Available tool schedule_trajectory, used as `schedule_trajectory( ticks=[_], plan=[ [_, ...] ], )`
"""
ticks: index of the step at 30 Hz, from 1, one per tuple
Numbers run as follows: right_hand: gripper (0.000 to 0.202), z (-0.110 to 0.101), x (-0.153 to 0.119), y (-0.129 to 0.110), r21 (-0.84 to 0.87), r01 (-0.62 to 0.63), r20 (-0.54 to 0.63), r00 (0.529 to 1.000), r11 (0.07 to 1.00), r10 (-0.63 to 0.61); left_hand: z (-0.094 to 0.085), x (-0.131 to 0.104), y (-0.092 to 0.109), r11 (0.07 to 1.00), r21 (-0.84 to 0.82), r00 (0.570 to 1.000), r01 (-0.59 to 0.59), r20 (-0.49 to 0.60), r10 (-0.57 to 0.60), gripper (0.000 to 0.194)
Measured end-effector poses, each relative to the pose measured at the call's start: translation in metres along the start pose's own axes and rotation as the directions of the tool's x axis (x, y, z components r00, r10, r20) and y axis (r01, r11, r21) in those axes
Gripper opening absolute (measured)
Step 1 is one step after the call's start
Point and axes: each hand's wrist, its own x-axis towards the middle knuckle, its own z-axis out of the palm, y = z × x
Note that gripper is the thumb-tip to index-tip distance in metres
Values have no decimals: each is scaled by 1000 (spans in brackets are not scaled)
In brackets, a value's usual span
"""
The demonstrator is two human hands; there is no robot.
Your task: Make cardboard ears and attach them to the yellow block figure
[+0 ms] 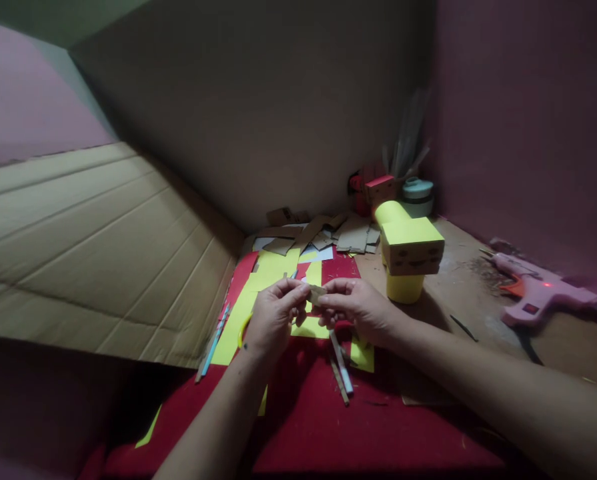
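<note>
So the left hand point(278, 310) and right hand point(355, 307) are pinching a small scrap of brown cardboard point(318, 294) between thumbs and fingers, one end each, over the middle of the workspace. It's looking plain, but fingertips are hiding its ends, so I can't tell the full shape. Just below, a grey-and-white stick point(341, 362) and a thin cardboard strip point(340, 385) are lying side by side. The left hand is partly blocking a yellow curved handle point(244, 331). Over right, a pink glue gun point(533, 287) is showing a red light point(547, 285), and a yellow-topped cardboard box point(412, 248) is sitting on a yellow cup-shaped base point(404, 288). Yellow paper point(273, 267) and cardboard scraps point(355, 235) are covering the far part of the red surface point(303, 433). A big cardboard panel point(103, 267) is running along the left, a teal-lidded container point(418, 193) is standing near the back corner, and a grey wall point(278, 120) is closing off the rear.
</note>
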Motion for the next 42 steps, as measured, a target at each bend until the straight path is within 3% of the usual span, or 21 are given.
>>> schedule_trajectory(
  ticks=[7, 12, 17, 23, 29, 35, 42],
  plan=[
    [12, -1, 2, 2, -97, 53, -115, 991, 994, -64, 5, 1, -13, 998, -66, 1000, 9, -2, -10, 31],
    [7, 1, 1, 0, -205, 92, -147, 981, 974, -123, 2, -5, -8, 995, -104, 999, 4, 40, 0, 17],
    [9, 2, 0, 3, -265, 155, -167, 965, 952, -203, 6, -10, -2, 988, -156, 999, -9, 37, 15, 22],
    [12, 10, -8, 2, -190, 211, -112, 965, 959, -235, 16, -12, -4, 956, -290, 999, -37, 10, 42, 24],
    [14, 9, -8, 1, -102, 223, -130, 963, 969, -235, 23, -15, -7, 929, -367, 999, -36, -1, 38, 24],
    [9, 2, -1, -1, 30, 167, -132, 978, 985, -162, 13, -17, 1, 943, -329, 996, 47, 88, -19, 28],
    [12, 0, 2, -1, 64, 80, -111, 991, 995, -72, 5, -16, 1, 956, -288, 993, 53, 117, -20, 21]
  ],
)
